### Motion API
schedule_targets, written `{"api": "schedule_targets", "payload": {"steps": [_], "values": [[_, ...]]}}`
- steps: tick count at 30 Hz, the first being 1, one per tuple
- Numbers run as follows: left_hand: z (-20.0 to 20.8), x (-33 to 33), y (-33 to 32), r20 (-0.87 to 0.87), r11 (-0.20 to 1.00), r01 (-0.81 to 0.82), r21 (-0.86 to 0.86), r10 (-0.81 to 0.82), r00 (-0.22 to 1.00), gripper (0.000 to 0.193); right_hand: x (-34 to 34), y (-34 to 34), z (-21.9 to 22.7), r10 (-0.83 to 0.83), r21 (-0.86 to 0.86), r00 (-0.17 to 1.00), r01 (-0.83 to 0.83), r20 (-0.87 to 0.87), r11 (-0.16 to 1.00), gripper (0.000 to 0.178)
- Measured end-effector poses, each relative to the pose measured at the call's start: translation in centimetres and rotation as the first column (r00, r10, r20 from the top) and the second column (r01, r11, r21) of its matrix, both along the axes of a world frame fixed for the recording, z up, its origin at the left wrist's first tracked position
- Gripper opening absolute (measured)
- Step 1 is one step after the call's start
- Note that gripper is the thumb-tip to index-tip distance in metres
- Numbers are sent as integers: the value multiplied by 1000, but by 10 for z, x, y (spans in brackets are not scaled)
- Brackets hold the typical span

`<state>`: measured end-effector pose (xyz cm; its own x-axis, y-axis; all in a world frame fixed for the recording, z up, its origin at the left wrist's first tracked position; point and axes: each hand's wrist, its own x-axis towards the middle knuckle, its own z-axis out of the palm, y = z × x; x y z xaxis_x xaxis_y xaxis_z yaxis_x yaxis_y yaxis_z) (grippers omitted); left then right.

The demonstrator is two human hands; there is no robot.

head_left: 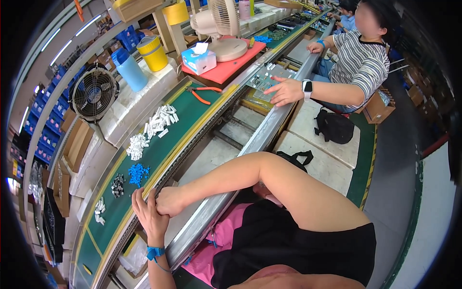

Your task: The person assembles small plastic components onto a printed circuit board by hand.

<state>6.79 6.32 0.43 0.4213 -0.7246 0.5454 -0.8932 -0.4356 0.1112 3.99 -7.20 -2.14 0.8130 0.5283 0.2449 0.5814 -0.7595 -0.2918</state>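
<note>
My left hand, with a blue strap at its wrist, is at the near edge of the green belt, its fingers bent and closed. Against it rests my right hand, fingers curled inward. Whatever they pinch is hidden between them. Just beyond my fingers lie a heap of small blue parts and a heap of small black-and-silver parts. A few white pieces lie farther left. Up the belt are a heap of small white parts and a heap of white oblong pieces.
Orange-handled pliers lie farther up the belt. Behind it stand a tissue box, a beige fan, a blue bottle and a yellow container. A metal rail runs nearer me. A co-worker's hand reaches over parts at the right.
</note>
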Motion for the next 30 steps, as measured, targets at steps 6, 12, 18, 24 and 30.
{"api": "schedule_targets", "payload": {"steps": [6,12,18,24,30], "values": [[1,1,0,-2,1000,9,-28,-9,1000,57,1,1,-2,-8,49,1000,8,-3,999,15],[1,0,1,-21,1000,14,-14,-14,1000,56,-3,0,6,8,19,1000,-8,-14,1000,14],[1,0,0,-31,1000,15,-23,-15,999,54,-1,1,-1,2,58,1000,-2,-3,998,14],[3,0,0,-20,999,19,-37,-20,1000,54,-1,-1,3,4,59,1000,-4,4,998,14],[0,3,-1,-19,999,26,-39,-27,999,54,1,-1,2,10,48,1000,-9,-10,999,14]]}}
